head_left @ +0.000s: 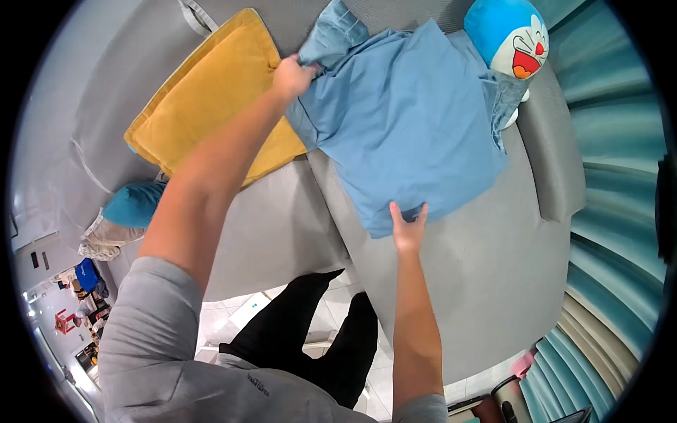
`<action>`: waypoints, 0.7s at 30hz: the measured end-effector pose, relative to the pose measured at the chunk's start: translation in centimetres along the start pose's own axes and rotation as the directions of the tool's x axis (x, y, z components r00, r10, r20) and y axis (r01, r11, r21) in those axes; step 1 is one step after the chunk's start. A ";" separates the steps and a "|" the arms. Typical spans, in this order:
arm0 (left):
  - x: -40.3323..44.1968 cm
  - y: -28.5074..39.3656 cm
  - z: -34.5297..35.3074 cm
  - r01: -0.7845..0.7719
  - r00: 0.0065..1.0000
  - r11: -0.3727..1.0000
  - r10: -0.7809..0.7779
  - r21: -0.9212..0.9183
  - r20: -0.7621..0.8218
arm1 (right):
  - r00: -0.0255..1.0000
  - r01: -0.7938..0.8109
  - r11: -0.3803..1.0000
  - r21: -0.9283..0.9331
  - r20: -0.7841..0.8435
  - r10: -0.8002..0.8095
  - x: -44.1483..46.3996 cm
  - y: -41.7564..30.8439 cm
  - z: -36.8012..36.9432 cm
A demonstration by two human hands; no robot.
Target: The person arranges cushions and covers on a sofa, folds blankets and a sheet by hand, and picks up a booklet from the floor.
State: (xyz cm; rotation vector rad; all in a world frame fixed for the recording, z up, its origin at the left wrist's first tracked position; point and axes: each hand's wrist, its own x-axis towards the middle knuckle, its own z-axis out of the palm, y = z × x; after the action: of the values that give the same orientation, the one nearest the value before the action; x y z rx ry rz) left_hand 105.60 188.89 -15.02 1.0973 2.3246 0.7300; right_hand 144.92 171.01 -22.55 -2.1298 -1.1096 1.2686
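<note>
A light-blue cloth garment [409, 120] lies spread and wrinkled on the grey sofa, with shinier, sleeve-like pieces at its upper left and right side. My left hand [293, 77] is closed at the upper-left part of the garment, below the shiny sleeve-like piece [333, 34]; its fingertips are partly hidden. At the garment's lower edge is my right hand [408, 229], thumb and finger spread apart and touching the fabric. The other fingers of that hand are hard to see.
A mustard-yellow cushion [211, 92] leans beside my left forearm. A blue-and-white plush toy [509, 39] sits at the upper right. The grey sofa [465, 282] has an armrest [557, 148] near teal curtains [613, 141]. A teal cushion [134, 204] lies at the left.
</note>
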 end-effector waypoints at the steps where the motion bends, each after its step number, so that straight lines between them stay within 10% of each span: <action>1: 0.4 -0.3 -0.9 0.002 1.000 1.000 -0.002 -0.008 0.009 | 0.997 0.037 0.994 0.101 0.062 -0.043 0.6 2.3 0.6; 7: -3.3 9.2 -14.4 -0.384 0.751 0.887 0.137 -0.257 -0.646 | 0.984 -0.075 0.995 0.059 0.166 0.064 -4.3 1.9 -5.0; 9: -5.5 11.4 -17.4 -0.573 0.791 0.599 0.226 -0.559 -0.568 | 0.985 -0.029 0.996 0.082 0.171 0.014 -6.4 0.2 -6.5; 15: -17.3 18.5 -11.8 -0.880 0.462 0.459 0.765 -0.123 -0.450 | 0.953 -0.021 0.956 0.293 0.296 -0.070 -12.2 -5.3 -7.6; 21: -23.4 11.2 10.6 -0.579 0.802 0.815 0.570 0.000 0.177 | 0.923 -0.096 0.976 0.198 0.384 0.013 -13.0 0.0 -8.7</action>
State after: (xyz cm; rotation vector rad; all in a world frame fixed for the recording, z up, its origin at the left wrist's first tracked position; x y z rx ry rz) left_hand 131.62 179.06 -11.64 1.8545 1.8703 0.7428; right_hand 149.00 160.89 -11.37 -1.8114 -1.0077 1.7975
